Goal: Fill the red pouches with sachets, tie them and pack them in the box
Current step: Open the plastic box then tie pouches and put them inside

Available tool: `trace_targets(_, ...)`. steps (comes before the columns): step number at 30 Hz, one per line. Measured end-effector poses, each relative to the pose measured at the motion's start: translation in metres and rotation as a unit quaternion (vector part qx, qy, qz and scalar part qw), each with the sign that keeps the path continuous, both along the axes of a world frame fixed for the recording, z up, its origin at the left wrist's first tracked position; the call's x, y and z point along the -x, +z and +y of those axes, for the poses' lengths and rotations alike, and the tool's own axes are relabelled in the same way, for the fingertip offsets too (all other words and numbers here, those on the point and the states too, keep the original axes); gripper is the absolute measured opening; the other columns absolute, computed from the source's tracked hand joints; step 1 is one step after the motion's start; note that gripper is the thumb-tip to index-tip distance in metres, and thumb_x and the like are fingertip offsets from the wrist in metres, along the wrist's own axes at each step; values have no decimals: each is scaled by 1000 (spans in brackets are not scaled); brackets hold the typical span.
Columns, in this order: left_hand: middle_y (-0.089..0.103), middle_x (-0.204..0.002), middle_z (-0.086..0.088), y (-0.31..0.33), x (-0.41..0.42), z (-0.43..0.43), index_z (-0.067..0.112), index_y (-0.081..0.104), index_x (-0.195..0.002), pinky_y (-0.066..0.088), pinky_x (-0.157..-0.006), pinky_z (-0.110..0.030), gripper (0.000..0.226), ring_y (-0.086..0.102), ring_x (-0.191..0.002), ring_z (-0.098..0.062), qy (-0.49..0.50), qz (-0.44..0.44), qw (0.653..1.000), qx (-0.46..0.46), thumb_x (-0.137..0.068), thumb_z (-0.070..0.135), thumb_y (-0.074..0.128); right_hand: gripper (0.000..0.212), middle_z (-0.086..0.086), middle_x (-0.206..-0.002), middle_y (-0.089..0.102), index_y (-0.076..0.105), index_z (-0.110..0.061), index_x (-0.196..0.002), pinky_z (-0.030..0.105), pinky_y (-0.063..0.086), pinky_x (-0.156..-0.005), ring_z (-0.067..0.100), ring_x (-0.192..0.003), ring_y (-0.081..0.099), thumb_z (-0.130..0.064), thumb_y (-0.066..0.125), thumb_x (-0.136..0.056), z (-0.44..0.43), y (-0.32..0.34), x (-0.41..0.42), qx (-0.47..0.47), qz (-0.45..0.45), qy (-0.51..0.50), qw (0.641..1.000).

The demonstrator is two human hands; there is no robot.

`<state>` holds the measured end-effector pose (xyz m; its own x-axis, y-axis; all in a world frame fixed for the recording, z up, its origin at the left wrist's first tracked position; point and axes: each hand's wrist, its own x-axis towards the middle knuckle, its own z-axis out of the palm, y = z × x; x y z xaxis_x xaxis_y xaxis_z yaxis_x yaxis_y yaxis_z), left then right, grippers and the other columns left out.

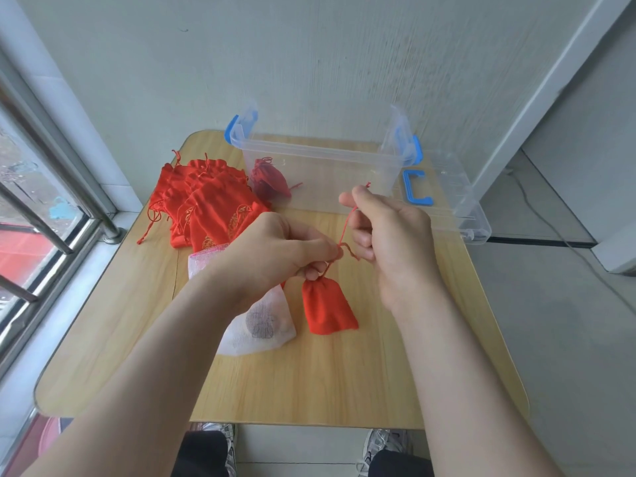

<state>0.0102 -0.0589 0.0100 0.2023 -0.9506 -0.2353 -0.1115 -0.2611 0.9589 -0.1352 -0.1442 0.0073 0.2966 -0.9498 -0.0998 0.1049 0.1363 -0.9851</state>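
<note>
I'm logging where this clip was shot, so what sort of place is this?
Probably a small room in a home, not a workshop: a light wooden table by a plain wall, a barred window on the left, and a loose cable on the floor.

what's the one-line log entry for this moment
step: tying | left hand pinches drawstring at red pouch neck | right hand pinches its end | clear box: packed pouch inside | spare pouches piled beside box
</note>
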Motion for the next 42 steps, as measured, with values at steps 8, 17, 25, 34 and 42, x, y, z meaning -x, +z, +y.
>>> trace_targets(8, 70, -79, -16, 2, 3, 0, 0, 82, -92, 56, -78, -33, 16, 64, -73, -20, -19, -7, 1000, 10, -93, 15, 78, 21, -3, -73, 67, 81, -14, -111, 19, 43, -51, 1, -52, 52, -29, 68, -104, 3, 2, 0, 19, 31, 44, 998)
trace_targets(17, 69, -83, -21, -1, -5, -2, -8, 79, -95, 55, -83, -34, 25, 60, -81, -28, 43, 53, 997, 26, -99, 16, 72, 39, -7, -85, 77, 54, -29, -110, 17, 51, -67, 5, -72, 72, -5, 70, -84, 11, 4, 3, 196, 187, 68, 960)
trace_targets(25, 76, -83, -15, 2, -6, -2, 9, 86, -91, 54, -71, -29, 15, 61, -73, -19, 82, -12, 996, 47, -96, 17, 75, 29, -8, -85, 67, 68, -26, -105, 19, 49, -61, 11, -66, 61, -14, 85, -84, 15, -4, -1, 376, 250, 61, 890)
trace_targets(34, 61, -83, -32, 3, -6, -1, -8, 74, -83, 40, -76, -42, 24, 48, -75, -22, 48, -53, 997, 29, -80, 14, 66, 16, -8, -84, 62, 86, -24, -105, 12, 44, -68, 1, -70, 57, -17, 85, -90, 7, -13, -1, 448, 320, 58, 833)
trace_targets(42, 77, -103, -6, -1, -4, -1, 23, 75, -124, 59, -77, -29, 54, 76, -86, -11, 107, -65, 991, 44, -71, 11, 79, 14, -5, -85, 54, 85, -23, -102, 32, 47, -68, 16, -76, 56, -19, 72, -99, 9, -10, 2, 439, 386, 73, 808)
